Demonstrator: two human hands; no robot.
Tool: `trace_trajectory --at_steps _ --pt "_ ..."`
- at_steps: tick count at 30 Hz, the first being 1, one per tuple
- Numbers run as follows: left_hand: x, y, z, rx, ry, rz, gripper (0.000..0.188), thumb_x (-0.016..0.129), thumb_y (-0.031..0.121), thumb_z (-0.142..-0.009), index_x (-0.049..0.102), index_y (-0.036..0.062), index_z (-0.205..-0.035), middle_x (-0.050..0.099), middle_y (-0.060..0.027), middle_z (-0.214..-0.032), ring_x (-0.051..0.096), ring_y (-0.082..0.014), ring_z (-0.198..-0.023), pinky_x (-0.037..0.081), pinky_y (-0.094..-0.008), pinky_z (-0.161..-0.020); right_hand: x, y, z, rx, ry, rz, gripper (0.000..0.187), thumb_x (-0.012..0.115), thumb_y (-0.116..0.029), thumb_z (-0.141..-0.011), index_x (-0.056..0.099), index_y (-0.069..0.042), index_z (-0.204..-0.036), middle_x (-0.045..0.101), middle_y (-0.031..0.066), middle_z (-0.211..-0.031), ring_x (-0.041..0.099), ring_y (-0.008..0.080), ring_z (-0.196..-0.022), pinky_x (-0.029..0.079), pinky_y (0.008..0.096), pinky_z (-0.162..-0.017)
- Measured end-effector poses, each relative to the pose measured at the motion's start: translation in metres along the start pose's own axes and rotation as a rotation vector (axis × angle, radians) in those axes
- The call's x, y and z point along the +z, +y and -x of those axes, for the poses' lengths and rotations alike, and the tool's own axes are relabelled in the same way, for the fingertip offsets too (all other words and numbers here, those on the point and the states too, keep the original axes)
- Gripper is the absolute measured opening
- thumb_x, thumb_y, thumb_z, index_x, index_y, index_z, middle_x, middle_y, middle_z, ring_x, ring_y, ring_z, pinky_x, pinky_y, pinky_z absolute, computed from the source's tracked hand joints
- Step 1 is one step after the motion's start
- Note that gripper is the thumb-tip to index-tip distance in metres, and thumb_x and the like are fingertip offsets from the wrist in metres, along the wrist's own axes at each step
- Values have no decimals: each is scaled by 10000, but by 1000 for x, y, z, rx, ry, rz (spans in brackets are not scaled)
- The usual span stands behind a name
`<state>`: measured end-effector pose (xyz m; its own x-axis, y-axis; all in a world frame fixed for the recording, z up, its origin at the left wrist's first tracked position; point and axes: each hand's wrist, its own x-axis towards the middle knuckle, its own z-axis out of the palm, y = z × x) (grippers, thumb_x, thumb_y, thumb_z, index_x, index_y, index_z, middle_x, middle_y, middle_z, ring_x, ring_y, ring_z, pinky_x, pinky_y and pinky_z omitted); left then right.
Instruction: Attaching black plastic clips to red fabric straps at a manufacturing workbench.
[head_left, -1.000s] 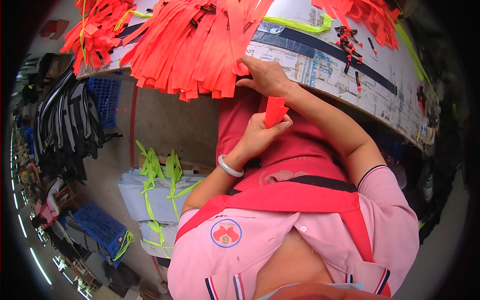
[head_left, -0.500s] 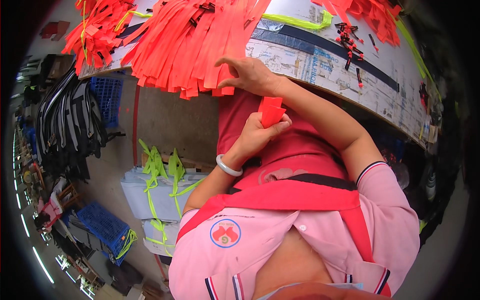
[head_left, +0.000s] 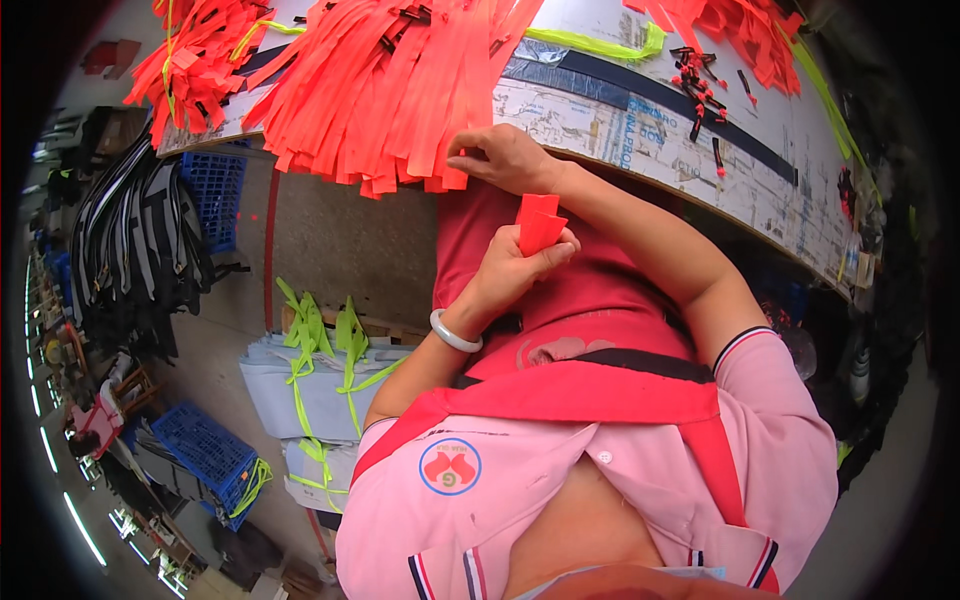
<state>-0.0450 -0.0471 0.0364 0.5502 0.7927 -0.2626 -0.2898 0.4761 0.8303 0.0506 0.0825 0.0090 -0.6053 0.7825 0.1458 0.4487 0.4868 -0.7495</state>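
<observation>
My left hand [head_left: 515, 268], a pale bangle at its wrist, is closed around a few flat red fabric strips [head_left: 539, 222] in front of the apron. Their short ends stick up above the fist. My right hand [head_left: 505, 158] is at the table's near edge, fingers curled and thumb drawn in, at the right side of a big pile of red strips [head_left: 365, 100]. It looks pinched on the end of a hanging strip, though the fingers partly hide the contact. Many strips in the pile droop over the edge, and some carry small black pieces.
The table [head_left: 560, 115] has a worn, taped top. Small black-and-red pieces [head_left: 700, 90] lie to the right, by a yellow-green band [head_left: 600, 42]. At left hang black straps [head_left: 140, 230] near a blue crate [head_left: 215, 200]. Tied grey bundles [head_left: 300, 385] stand beside me.
My right hand has moved slightly right and nearer, and its spread fingers have closed at the pile's edge. My left hand keeps its strips, almost unmoved.
</observation>
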Motion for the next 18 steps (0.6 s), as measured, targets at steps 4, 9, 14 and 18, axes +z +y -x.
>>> trace_trajectory --at_steps 4,9,14,18 --pt "-4 -3 -3 -10 56 90 236 564 210 -963 621 -17 -990 575 4 -769 459 -42 -600 365 -193 -534 -16 -2 13 114 -67 -230 252 645 -263 -891 648 -37 -1002 655 98 -755 620 182 -697 490 311 -670" --pt "-10 10 -7 59 110 67 259 531 233 -979 621 -10 -978 596 -16 -772 463 -51 -575 371 -198 -532 -64 -20 52 344 -36 -559 201 628 -187 -918 649 11 -947 637 3 -839 558 61 -787 465 219 -723" --pt "-13 4 -16 18 120 73 205 567 213 -959 621 15 -946 578 -5 -734 463 -58 -563 361 -204 -525 -70 -48 83 260 116 -385 136 647 -129 -892 647 -3 -942 620 -8 -804 524 45 -750 452 209 -688" --pt "-18 -2 -20 -34 65 -12 202 571 227 -957 609 30 -941 571 0 -742 472 -65 -579 373 -214 -536 -60 -43 83 240 91 -492 137 672 -104 -866 648 -7 -959 623 -10 -799 517 33 -714 451 202 -663"
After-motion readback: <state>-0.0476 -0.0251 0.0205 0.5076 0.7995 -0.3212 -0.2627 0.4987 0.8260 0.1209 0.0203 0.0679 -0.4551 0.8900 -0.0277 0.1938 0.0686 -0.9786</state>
